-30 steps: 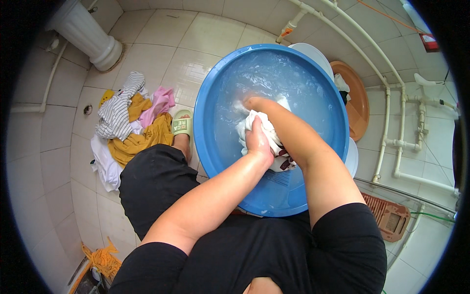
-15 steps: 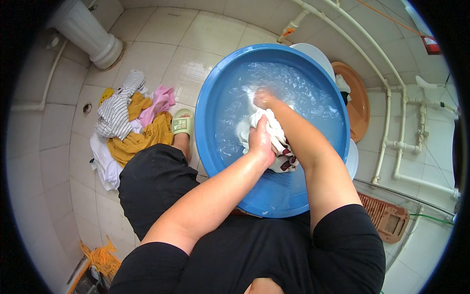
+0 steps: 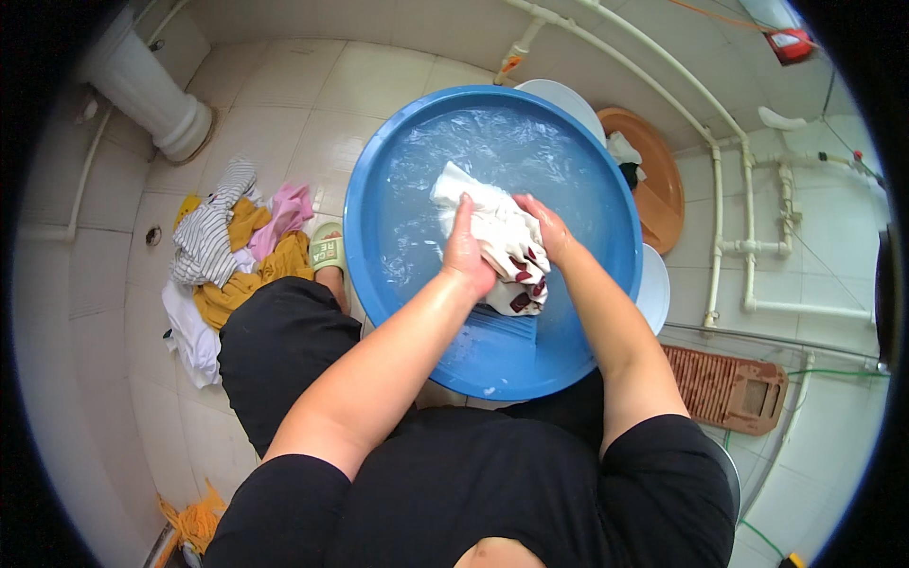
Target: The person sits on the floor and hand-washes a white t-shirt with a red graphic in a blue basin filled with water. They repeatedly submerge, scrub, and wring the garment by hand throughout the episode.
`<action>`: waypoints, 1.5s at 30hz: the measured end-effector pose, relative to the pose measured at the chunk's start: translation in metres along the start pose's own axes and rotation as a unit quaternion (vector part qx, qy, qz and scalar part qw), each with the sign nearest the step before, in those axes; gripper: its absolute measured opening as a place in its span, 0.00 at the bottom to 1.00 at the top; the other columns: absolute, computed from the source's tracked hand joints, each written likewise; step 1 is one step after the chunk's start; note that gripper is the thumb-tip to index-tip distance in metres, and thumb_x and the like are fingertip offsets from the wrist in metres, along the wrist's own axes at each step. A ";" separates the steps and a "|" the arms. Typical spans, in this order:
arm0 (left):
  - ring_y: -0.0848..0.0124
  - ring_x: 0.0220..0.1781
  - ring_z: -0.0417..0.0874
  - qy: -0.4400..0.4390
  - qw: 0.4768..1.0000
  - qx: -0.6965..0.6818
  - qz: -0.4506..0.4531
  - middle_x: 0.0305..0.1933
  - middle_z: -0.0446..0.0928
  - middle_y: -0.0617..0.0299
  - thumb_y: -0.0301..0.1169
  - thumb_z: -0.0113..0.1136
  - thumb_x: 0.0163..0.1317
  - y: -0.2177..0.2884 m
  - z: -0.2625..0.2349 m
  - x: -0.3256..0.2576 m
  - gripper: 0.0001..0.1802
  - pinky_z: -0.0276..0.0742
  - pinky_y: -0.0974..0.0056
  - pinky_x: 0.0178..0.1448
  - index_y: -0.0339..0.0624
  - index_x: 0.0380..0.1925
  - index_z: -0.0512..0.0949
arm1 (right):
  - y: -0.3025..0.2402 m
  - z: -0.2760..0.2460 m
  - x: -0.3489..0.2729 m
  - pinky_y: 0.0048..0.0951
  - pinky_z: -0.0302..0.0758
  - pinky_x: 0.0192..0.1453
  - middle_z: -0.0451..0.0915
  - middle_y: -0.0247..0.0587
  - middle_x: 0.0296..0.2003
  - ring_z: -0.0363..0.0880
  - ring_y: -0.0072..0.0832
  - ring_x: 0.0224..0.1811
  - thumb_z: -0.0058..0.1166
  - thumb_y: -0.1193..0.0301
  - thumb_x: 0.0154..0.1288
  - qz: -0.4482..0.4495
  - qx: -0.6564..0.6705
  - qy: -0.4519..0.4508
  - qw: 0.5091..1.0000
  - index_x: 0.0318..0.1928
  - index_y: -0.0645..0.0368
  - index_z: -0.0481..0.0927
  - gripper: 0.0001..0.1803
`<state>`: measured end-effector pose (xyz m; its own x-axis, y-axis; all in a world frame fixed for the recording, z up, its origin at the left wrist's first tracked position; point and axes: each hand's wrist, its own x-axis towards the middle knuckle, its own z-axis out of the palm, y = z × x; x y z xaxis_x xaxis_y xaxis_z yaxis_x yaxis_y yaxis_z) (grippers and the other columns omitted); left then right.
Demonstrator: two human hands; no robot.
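A wet, bunched white garment point(image 3: 488, 222) with dark red patches at its near end is held between my two hands over a big blue basin point(image 3: 357, 213). My left hand point(image 3: 466, 254) grips its left side, thumb on top and fingers hidden beneath. On the other side, my right hand point(image 3: 543, 230) is closed on the edge of the cloth. Cloudy water point(image 3: 492, 133) ripples in the basin. Below the garment's near end shows the ridged washboard area point(image 3: 502, 336) of the basin.
A heap of clothes point(image 3: 227, 248), striped, mustard, pink and white, lies on the tiles at left by my slippered foot point(image 3: 329, 251). An orange basin point(image 3: 663, 180) stands behind at right, near white pipes point(image 3: 715, 227). A brown washboard point(image 3: 724, 388) lies at lower right.
My right hand has come up out of the water and back to the garment's right side. The garment is now raised and more spread between both hands. The whole view has shifted slightly.
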<state>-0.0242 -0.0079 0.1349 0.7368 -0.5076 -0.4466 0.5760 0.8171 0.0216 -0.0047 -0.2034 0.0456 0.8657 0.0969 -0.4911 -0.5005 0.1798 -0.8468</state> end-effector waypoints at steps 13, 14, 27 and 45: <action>0.56 0.60 0.65 -0.070 0.996 0.061 0.002 0.58 0.66 0.52 0.49 0.40 0.63 -0.011 -0.007 -0.008 0.29 0.56 0.53 0.66 0.38 0.55 0.63 | 0.010 -0.022 -0.100 0.31 0.74 0.32 0.77 0.42 0.26 0.76 0.32 0.26 0.50 0.55 0.59 0.108 -0.262 0.202 0.938 0.41 0.60 0.78 0.20; 0.57 0.61 0.65 -0.073 0.995 0.072 0.002 0.58 0.66 0.52 0.50 0.40 0.63 -0.014 -0.004 -0.012 0.30 0.55 0.53 0.66 0.38 0.55 0.63 | 0.016 -0.020 -0.092 0.31 0.74 0.38 0.78 0.43 0.30 0.77 0.34 0.31 0.51 0.57 0.58 -0.023 -0.321 0.294 0.900 0.41 0.60 0.78 0.19; 0.63 0.35 0.78 -0.099 0.954 0.186 -0.213 0.33 0.75 0.55 0.50 0.49 0.60 -0.007 -0.013 -0.012 0.22 0.76 0.59 0.43 0.42 0.39 0.71 | -0.057 0.135 -0.187 0.35 0.73 0.40 0.73 0.41 0.34 0.74 0.38 0.35 0.61 0.61 0.44 -0.507 -0.481 0.100 0.708 0.23 0.57 0.72 0.14; 0.58 0.51 0.73 -0.072 0.965 0.195 -0.157 0.51 0.72 0.53 0.50 0.35 0.65 -0.032 0.005 -0.015 0.27 0.66 0.54 0.59 0.39 0.51 0.68 | -0.055 0.059 -0.100 0.37 0.73 0.37 0.79 0.50 0.30 0.78 0.42 0.32 0.57 0.56 0.49 -0.111 -0.236 0.388 0.884 0.30 0.59 0.77 0.17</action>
<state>-0.0516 -0.0277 0.1454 0.5292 -0.7698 -0.3569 0.8480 0.4652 0.2538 -0.0636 -0.1654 0.1534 0.7696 -0.6234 -0.1380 -0.4239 -0.3372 -0.8406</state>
